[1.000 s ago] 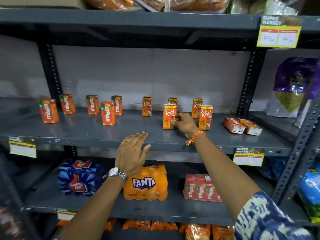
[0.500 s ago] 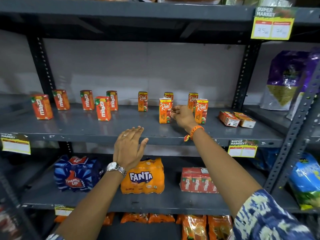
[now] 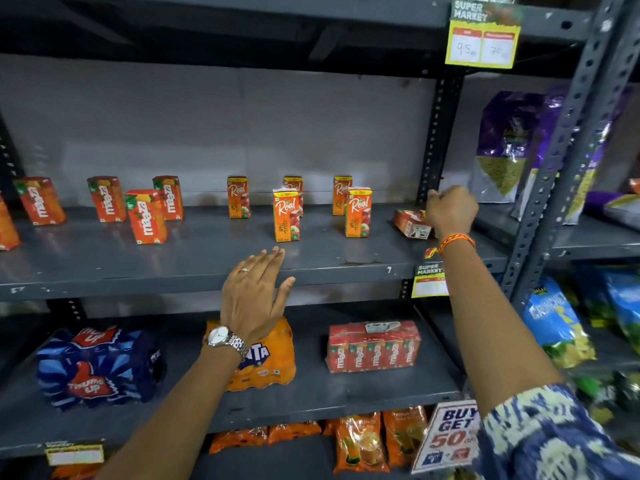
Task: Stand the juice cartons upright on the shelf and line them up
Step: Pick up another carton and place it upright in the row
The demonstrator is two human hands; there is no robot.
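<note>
Orange-red cardboard juice carton (image 3: pixel 411 222) is seen lying flat at the right end of the grey metal shelf (image 3: pixel 207 261) — long axis running front to back. It's reached by the right hand (image 3: pixel 450 211), fingers curled; an actual grip can't be made out. The left hand (image 3: pixel 254 299) is held open and empty at the shelf's front edge, well apart.

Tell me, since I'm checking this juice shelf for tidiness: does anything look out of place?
Yes. At the right end of the shelf, a fallen carton lies on its side beside the right hand, while the Real cartons stand upright but staggered, not in one line.
</note>
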